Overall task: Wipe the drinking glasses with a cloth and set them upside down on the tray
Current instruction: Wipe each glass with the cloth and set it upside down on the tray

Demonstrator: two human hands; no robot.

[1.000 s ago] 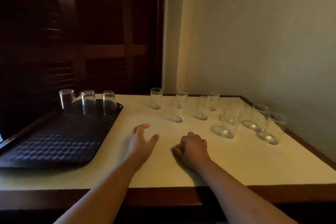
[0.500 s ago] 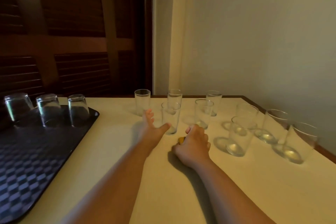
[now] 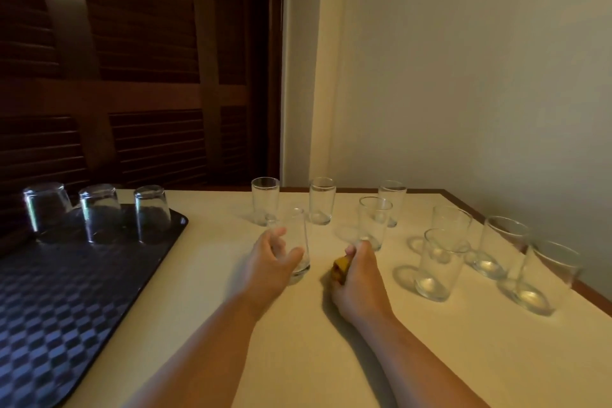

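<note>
The clear straight-sided drinking glass [image 3: 295, 232], gripped low by the curled left hand [image 3: 269, 263], should lift straight off the cream desk [image 3: 298, 358] toward the right hand [image 3: 359, 281], fisted round a yellow cloth [image 3: 341, 270].

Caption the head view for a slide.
Left hand grips a clear drinking glass, right hand a yellow cloth; three glasses inverted on patterned tray.

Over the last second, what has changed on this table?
The left hand, resting on the table a second ago, reached forward; its grip now curls round the nearest glass and has drawn it slightly nearer. The right hand slid forward a little, fist closed on the yellow cloth. The three upturned glasses on the tray and the other upright glasses stayed put.
</note>
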